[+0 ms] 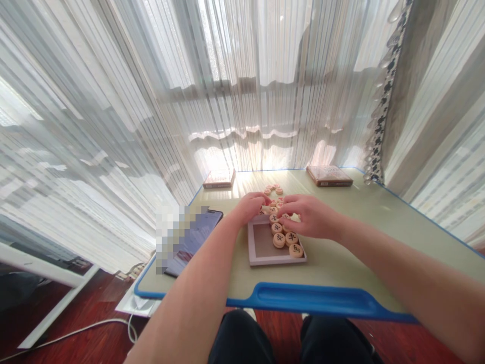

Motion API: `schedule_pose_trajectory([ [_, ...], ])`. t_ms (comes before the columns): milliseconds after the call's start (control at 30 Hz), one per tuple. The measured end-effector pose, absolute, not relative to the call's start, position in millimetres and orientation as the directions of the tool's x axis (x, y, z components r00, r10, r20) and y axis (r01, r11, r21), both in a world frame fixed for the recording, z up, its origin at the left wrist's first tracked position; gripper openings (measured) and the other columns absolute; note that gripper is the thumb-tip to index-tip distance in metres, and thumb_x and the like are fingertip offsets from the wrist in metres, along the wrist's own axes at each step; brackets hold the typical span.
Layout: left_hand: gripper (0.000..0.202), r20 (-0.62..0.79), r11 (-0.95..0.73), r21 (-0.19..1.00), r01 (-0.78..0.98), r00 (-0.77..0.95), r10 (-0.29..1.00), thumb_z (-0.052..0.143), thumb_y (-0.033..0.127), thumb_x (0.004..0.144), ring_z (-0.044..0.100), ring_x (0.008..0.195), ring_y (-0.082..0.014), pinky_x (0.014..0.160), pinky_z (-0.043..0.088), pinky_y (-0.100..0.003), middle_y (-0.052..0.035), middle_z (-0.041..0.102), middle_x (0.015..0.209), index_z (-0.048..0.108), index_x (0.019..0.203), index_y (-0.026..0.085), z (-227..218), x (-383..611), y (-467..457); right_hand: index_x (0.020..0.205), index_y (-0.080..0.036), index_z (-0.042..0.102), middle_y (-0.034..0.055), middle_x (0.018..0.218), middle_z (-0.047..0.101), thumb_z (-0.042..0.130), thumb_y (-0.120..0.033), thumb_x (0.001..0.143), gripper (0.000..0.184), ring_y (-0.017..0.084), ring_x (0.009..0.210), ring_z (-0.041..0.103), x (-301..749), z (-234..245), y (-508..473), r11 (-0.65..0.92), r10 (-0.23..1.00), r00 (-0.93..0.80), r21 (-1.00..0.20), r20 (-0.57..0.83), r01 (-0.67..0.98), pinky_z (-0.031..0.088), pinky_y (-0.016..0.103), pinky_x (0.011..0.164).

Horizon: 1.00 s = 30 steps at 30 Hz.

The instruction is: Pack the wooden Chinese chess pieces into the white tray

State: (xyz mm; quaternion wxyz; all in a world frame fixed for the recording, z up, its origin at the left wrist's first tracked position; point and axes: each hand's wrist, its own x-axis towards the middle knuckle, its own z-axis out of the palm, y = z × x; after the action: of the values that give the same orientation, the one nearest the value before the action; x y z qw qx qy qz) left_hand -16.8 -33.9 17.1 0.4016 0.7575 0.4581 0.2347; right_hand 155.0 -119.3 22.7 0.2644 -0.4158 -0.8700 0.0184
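Observation:
A shallow, pale open box (pixel 261 262) lies on the table, with several round wooden xiangqi pieces (pixel 279 240) along its right side, marked with black characters. More pieces, some with red characters, stand just past the box's far edge. My left hand (pixel 251 207) is at the far left corner of the box, its fingers curled in against the pieces; the fingertips are partly hidden. From the right, my right hand (pixel 308 216) reaches over the box, thumb and fingers closed around a xiangqi piece that they partly cover.
A small group of pieces (pixel 273 189) lies farther back on the table (pixel 364 212). Two flat boxes stand near the far edge, one at the left (pixel 220 179) and one at the right (pixel 329 176). A phone or tablet (pixel 200 232) lies left. A blue trough (pixel 314 298) lines the near edge.

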Motion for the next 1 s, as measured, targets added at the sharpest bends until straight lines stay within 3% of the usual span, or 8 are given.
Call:
schedule_pose_trajectory([
  [333, 0.024, -0.013, -0.287, 0.806, 0.518, 0.5, 0.866, 0.043, 0.018, 0.063, 0.054, 0.08, -0.0164, 0.071, 0.045, -0.025, -0.0035, 0.064, 0.081, 0.065, 0.073, 0.015, 12.8, -14.0, -29.1, 0.081, -0.023, 0.07, 0.002, 0.083, 0.063, 0.06, -0.025, 0.073, 0.013, 0.013, 0.073, 0.056, 149.0, 25.9, -129.3, 0.722, 0.689, -0.642, -0.241, 0.336, 0.648, 0.041, 0.026, 0.069],
  [1000, 0.026, -0.006, -0.298, 0.79, 0.535, 0.492, 0.871, 0.042, 0.019, 0.063, 0.055, 0.081, -0.0163, 0.076, 0.045, -0.027, -0.0036, 0.065, 0.083, 0.065, 0.073, 0.015, 12.7, -14.9, -30.3, 0.077, -0.022, 0.069, 0.0019, 0.082, 0.063, 0.061, -0.026, 0.072, 0.01, 0.014, 0.075, 0.057, 145.3, 24.9, -132.3, 0.725, 0.685, -0.644, -0.23, 0.342, 0.649, 0.042, 0.026, 0.069],
])
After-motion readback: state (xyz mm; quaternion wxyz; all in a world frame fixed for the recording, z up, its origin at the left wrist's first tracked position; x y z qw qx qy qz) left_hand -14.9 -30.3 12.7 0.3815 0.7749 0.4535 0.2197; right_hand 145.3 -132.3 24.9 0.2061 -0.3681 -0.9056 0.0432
